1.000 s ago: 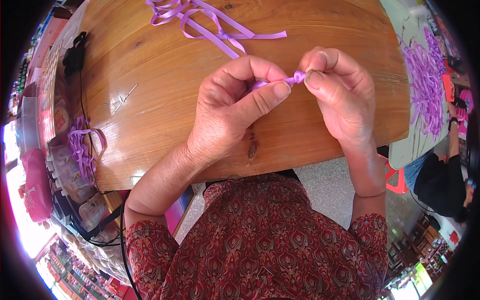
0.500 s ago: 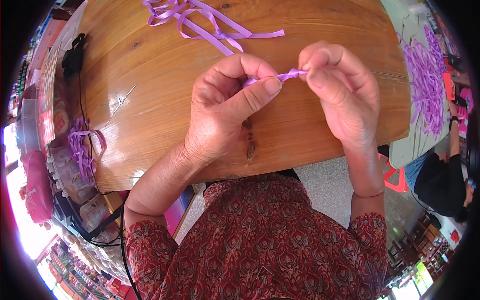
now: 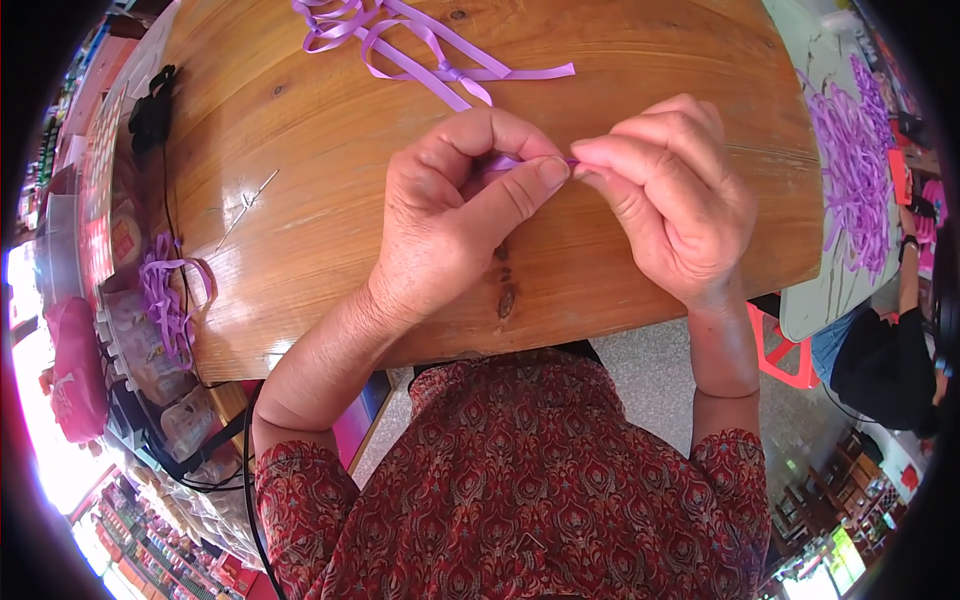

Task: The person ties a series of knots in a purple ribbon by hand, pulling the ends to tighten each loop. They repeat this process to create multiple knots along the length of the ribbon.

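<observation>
Wooden table below; left hand, right hand pinching purple ribbon.

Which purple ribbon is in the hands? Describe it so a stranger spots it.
Find the large brown wooden table; above it, the bare left hand and bare right hand nearly meet. Between them runs a narrow purple ribbon. Unlike the looped purple ribbons lying farther off, it is pinched.
</observation>
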The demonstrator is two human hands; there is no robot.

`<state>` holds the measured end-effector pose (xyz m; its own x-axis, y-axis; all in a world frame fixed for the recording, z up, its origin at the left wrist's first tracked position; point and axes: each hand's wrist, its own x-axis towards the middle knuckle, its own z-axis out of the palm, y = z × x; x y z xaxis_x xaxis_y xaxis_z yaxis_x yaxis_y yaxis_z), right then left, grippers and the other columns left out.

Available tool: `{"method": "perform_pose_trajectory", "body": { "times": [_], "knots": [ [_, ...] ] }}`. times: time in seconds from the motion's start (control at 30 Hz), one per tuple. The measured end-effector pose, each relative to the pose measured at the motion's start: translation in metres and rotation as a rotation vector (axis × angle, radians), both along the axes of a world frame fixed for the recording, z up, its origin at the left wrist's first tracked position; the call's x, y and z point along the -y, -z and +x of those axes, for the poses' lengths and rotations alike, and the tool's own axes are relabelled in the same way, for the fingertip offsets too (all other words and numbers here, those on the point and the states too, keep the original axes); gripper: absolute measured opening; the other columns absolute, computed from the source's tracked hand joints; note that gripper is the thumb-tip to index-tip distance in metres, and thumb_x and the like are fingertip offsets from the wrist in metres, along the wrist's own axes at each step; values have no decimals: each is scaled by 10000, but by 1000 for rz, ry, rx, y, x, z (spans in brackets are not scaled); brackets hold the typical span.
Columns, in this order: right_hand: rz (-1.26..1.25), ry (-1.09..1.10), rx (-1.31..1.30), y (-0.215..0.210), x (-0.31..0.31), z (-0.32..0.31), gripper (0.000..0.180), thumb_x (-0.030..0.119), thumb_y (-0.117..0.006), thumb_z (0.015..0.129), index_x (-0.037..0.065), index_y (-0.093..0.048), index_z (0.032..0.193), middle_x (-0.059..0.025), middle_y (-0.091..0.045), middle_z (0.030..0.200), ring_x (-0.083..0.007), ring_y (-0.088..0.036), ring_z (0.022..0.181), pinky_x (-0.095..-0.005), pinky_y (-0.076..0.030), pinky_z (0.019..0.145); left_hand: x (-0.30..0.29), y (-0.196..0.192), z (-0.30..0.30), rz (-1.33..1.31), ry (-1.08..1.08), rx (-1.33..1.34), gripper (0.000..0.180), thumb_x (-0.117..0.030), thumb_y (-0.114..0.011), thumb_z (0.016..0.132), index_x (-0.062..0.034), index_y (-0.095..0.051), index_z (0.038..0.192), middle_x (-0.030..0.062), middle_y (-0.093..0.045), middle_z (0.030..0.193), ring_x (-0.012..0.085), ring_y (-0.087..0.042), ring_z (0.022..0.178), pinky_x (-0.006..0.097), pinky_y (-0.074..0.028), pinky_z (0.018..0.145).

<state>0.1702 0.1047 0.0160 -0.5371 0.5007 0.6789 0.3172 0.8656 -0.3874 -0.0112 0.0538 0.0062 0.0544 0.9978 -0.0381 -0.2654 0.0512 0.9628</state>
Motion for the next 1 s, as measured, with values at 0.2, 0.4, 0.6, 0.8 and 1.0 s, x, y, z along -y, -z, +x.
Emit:
{"method": "perform_pose_trajectory", "body": {
  "times": [0.2, 0.4, 0.6, 0.8, 1.0],
  "knots": [
    [83, 110, 67, 0, -2, -2, 139, 50, -725, 718, 25, -651, 832, -57, -588, 752, -204, -535, 685, -298, -413, 618, -7, -2, -6, 190, -87, -169, 47, 8, -645, 844, -17, -612, 865, -37, -572, 765, 10, -488, 654, 148, -398, 590],
    [-142, 106, -30, 2, -3, -3, 208, 50, -723, 731, 20, -651, 924, -75, -619, 855, -235, -577, 779, -336, -448, 741, -11, -2, -13, 140, -86, 27, 50, -3, -644, 844, -22, -613, 878, -19, -587, 798, 31, -502, 720, 179, -408, 659],
    [-183, -74, -24, 6, 1, -29, 439, 118, -751, 702, 57, -597, 1108, -93, -615, 1074, -286, -568, 1021, -417, -439, 894, 5, -30, -12, 268, 48, 397, 101, -20, -625, 850, -20, -591, 945, 27, -605, 831, 78, -490, 717, 221, -387, 640],
    [-455, -342, 87, 1, 19, -37, 232, 189, -727, 733, 89, -640, 923, -84, -603, 775, -278, -579, 758, -395, -443, 740, 11, -77, -25, 475, 136, 587, 83, -127, -579, 895, -48, -563, 913, -17, -343, 716, 100, -303, 623, 256, -253, 567],
    [-900, -186, -239, -6, 6, 34, 219, 17, -654, 824, 7, -647, 1043, -33, -652, 879, -108, -601, 830, -250, -480, 767, 9, -78, -76, 473, -89, 699, 129, -99, -506, 919, -10, -597, 937, -19, -346, 673, 109, -302, 620, 263, -250, 578]
  ]
}}
